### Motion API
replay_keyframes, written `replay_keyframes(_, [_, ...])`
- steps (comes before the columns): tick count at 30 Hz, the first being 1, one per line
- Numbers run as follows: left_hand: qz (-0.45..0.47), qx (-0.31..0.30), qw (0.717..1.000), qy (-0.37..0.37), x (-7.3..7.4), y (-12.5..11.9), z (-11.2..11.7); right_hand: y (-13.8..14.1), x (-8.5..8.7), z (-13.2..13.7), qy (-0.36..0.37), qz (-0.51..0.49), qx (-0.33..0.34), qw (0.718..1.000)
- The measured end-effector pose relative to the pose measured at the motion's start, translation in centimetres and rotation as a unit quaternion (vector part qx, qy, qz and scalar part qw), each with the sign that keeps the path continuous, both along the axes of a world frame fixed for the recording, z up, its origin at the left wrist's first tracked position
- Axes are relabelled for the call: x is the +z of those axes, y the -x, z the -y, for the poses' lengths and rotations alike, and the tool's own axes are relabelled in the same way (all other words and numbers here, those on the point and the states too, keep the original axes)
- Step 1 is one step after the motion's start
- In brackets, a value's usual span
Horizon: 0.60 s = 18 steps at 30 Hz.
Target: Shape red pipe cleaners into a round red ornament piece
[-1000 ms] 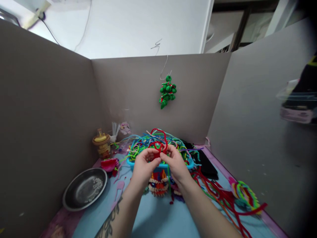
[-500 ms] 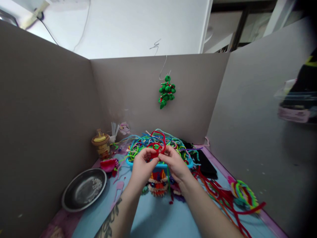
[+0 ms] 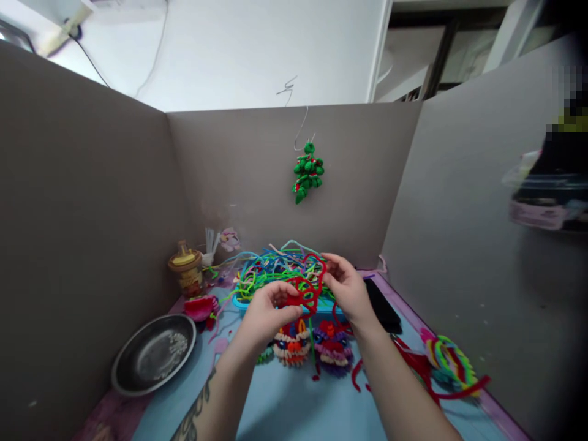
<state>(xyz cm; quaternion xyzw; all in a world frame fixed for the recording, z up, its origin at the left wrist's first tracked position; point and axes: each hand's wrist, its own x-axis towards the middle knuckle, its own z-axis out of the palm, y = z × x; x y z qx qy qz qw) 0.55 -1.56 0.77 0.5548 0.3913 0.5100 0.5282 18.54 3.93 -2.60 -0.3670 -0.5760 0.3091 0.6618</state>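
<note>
In the middle of the head view, my left hand (image 3: 269, 315) is closed with its fingertips pinching a looped red pipe cleaner (image 3: 315, 299). My right hand (image 3: 351, 291), a little higher and to the right, grips a strand of the same piece between thumb and fingers. Behind both hands lies a blue tray (image 3: 239, 304) heaped with many-coloured pipe cleaners (image 3: 266, 269). Just below them on the table stand an orange-and-cream pipe cleaner figure (image 3: 293, 350) and a purple-and-red one (image 3: 334, 354).
A round metal dish (image 3: 122, 373) with small pale bits stands at the left. Behind it are a lidded cup (image 3: 187, 275) and a pink-red piece (image 3: 199, 307). Loose red pipe cleaners (image 3: 459, 394) and a green-yellow coil (image 3: 452, 361) lie right. A green ornament (image 3: 307, 174) hangs on the back panel.
My hands have moved apart; the right one went right and up, drawing a red strand out from the loops. The left hand keeps hold of the looped part. The purple figure shows more now.
</note>
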Motion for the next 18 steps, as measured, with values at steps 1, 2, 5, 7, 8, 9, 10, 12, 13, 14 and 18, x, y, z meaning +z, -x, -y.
replay_keyframes(1, [-0.005, -0.014, 1.000, 0.004, 0.0, 0.0, 0.1, 0.1, 0.1, 0.2, -0.017, 0.014, -0.013, 1.000])
replay_keyframes(2, [-0.009, -0.025, 1.000, 0.008, 0.0, -0.1, 0.2, 0.2, 0.2, 0.4, -0.036, 0.030, -0.031, 0.998])
replay_keyframes(5, [-0.019, -0.051, 0.998, 0.015, -0.1, -0.1, 0.2, 0.3, 0.6, 1.0, -0.089, 0.077, -0.098, 0.988])
replay_keyframes(7, [-0.026, -0.046, 0.999, 0.010, -0.2, 0.0, 0.0, 0.3, 0.8, 1.3, -0.115, 0.084, -0.141, 0.980])
replay_keyframes(8, [-0.027, -0.037, 0.999, 0.004, -0.2, 0.1, -0.2, 0.3, 0.9, 1.4, -0.124, 0.082, -0.163, 0.975])
replay_keyframes(9, [-0.024, -0.021, 0.999, -0.002, -0.3, 0.3, -0.4, 0.3, 1.0, 1.5, -0.131, 0.080, -0.179, 0.972])
replay_keyframes(10, [-0.017, -0.004, 1.000, -0.007, -0.4, 0.5, -0.6, 0.3, 1.1, 1.6, -0.136, 0.078, -0.190, 0.969])
replay_keyframes(12, [0.010, 0.029, 0.999, -0.008, -0.6, 1.0, -1.1, 0.4, 1.2, 1.9, -0.138, 0.074, -0.190, 0.969])
replay_keyframes(13, [0.023, 0.042, 0.999, -0.006, -0.7, 1.3, -1.3, 0.5, 1.3, 2.1, -0.135, 0.070, -0.180, 0.972])
replay_keyframes(14, [0.037, 0.053, 0.998, -0.007, -0.7, 1.6, -1.5, 0.6, 1.4, 2.2, -0.130, 0.064, -0.165, 0.976])
replay_keyframes(18, [0.067, 0.063, 0.996, 0.004, -0.8, 2.4, -1.9, 1.6, 1.7, 2.8, -0.104, 0.047, -0.084, 0.990])
